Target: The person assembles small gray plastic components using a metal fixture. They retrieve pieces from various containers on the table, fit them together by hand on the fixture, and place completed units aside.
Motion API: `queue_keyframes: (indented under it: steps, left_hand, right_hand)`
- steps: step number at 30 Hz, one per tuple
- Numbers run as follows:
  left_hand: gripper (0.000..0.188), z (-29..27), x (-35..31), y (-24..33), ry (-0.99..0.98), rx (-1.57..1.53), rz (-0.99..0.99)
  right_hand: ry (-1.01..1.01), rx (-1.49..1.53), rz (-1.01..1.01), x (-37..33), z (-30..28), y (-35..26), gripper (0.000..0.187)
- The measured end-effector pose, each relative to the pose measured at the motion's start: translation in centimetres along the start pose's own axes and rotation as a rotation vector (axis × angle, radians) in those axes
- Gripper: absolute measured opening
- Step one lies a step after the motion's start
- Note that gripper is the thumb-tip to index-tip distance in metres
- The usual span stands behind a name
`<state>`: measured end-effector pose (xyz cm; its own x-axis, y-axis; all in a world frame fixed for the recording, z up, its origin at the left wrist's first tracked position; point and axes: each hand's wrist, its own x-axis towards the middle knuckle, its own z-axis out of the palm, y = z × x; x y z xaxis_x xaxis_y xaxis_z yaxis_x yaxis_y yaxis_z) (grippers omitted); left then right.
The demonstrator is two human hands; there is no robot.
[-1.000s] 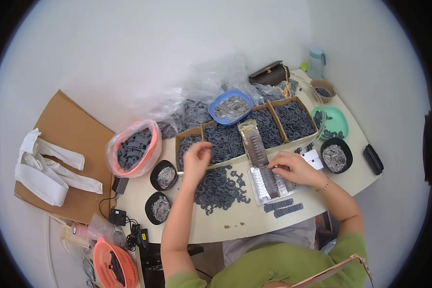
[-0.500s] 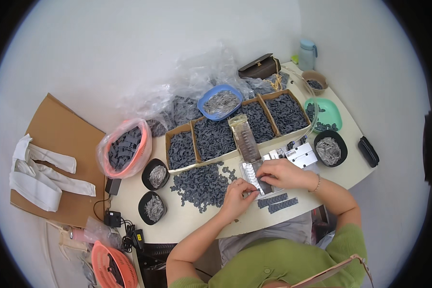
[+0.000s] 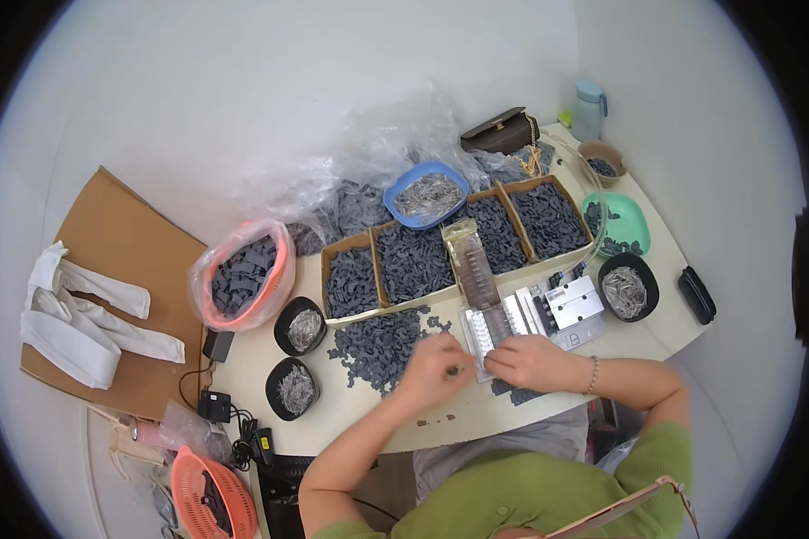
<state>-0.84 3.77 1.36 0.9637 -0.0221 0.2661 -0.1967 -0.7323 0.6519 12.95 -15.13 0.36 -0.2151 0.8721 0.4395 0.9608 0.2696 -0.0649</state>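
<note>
My left hand [image 3: 434, 373] is curled over the table beside the loose pile of small dark grey plastic parts [image 3: 379, 346]. A tiny dark spot shows at its fingertips, too small to name. At the near end of a metal fixture [image 3: 478, 334], the fingers of my right hand [image 3: 532, 364] are pressed together. Whatever they may pinch is hidden. White slots line the fixture, and a clear ribbed strip [image 3: 473, 265] runs away from it toward the boxes. Partly covered by my right hand, dark grey jointed strips [image 3: 515, 393] lie at the table's near edge.
Cardboard trays [image 3: 375, 269] of grey parts stand behind the fixture, with a blue basin [image 3: 427, 193] of metal pins on them. Black bowls of pins [image 3: 294, 389] sit left and right [image 3: 627, 286]. A metal block [image 3: 573, 302] with tubing adjoins the fixture. A green tray [image 3: 625, 225] stands far right.
My left hand has come away from the fixture, moving left and curling. My right hand has shifted nearer, now covering part of the grey strips. The whole view has moved slightly.
</note>
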Motion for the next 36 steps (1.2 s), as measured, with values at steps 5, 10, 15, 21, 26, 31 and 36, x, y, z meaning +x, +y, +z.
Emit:
queue_keyframes:
  steps: [5,10,15,21,26,31,36]
  left_hand:
    - [0.007,-5.8,3.5,-4.2,0.363,0.427,-0.075]
    - [0.013,-5.7,8.1,-6.5,0.321,0.429,-0.009]
    - [0.013,-4.2,10.2,-7.5,0.204,0.488,-0.007]
    - [0.006,-4.6,9.3,-7.0,0.331,0.509,-0.013]
    - [0.009,-2.4,6.8,-3.1,0.411,0.248,0.114]
    - [0.019,1.8,1.8,-0.2,0.123,0.398,0.214]
    - [0.034,3.8,-0.1,1.0,0.123,0.590,0.368]
  right_hand:
    - [0.055,-0.188,-0.100,-0.5,-0.8,-1.2,0.028]
    - [-0.012,-0.080,-0.052,0.1,-0.4,-0.6,0.028]
    - [0.036,-0.094,0.004,0.2,0.7,-0.6,0.028]
    - [-0.182,0.106,0.299,2.3,-1.9,3.8,0.019]
    - [0.043,-0.407,0.466,3.7,-2.9,12.1,0.011]
    - [-0.102,-0.549,0.389,5.4,-1.9,12.2,0.009]
    - [0.090,-0.125,0.520,4.9,-1.6,11.0,0.013]
